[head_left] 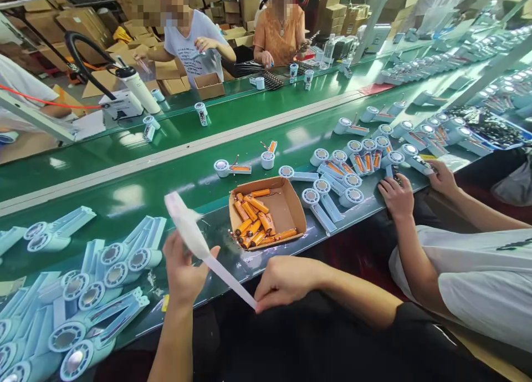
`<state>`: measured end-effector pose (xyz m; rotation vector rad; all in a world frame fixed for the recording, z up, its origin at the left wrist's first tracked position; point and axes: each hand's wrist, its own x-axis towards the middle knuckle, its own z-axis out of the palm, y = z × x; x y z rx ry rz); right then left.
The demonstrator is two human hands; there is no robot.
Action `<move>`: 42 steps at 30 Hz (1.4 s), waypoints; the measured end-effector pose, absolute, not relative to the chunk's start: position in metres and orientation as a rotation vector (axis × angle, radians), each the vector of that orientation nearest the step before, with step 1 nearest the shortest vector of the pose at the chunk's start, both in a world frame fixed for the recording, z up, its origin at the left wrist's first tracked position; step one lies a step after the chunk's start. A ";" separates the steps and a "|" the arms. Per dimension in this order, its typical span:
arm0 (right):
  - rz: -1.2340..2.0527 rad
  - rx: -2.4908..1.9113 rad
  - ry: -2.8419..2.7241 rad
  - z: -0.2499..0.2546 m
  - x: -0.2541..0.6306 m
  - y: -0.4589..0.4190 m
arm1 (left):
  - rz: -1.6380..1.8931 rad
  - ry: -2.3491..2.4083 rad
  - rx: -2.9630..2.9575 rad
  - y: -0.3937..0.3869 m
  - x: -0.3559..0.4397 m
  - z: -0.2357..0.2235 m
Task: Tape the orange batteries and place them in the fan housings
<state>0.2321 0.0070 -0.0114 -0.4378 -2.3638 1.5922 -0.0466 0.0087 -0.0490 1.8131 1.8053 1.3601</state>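
Note:
A roll of white tape (188, 227) is gripped in my left hand (183, 274), fingers behind it and thumb at its lower side. From the roll a straight white strip (230, 279) slants down to the right. My right hand (286, 282) pinches the strip's free end between thumb and fingertips. Just beyond my hands stands an open cardboard box (288, 204) with several orange battery cells (253, 218) in it, thin wires attached. Left of my left hand lie piled light-blue fan housings (91, 296) with round grilles and long open handles.
A co-worker's hands (397, 196) handle fan parts at the right. More fan housings (353, 196), some with orange cells, lie on the green belt (166, 174). Two people (195, 44) work across it. A blue tray (494, 130) of dark parts sits far right.

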 end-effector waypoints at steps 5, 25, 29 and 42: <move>1.122 -1.194 -2.324 -0.008 0.238 0.075 | 1.367 1.767 1.547 0.005 -0.047 -0.049; 1.365 -0.774 -0.699 0.006 0.230 0.058 | 1.095 1.865 2.340 -0.014 -0.022 -0.073; 1.236 -0.792 -0.552 0.001 0.210 0.047 | 1.110 1.813 2.471 -0.017 -0.008 -0.064; 1.082 -1.018 -0.833 -0.007 0.193 0.044 | 0.953 1.667 2.743 -0.035 0.006 -0.058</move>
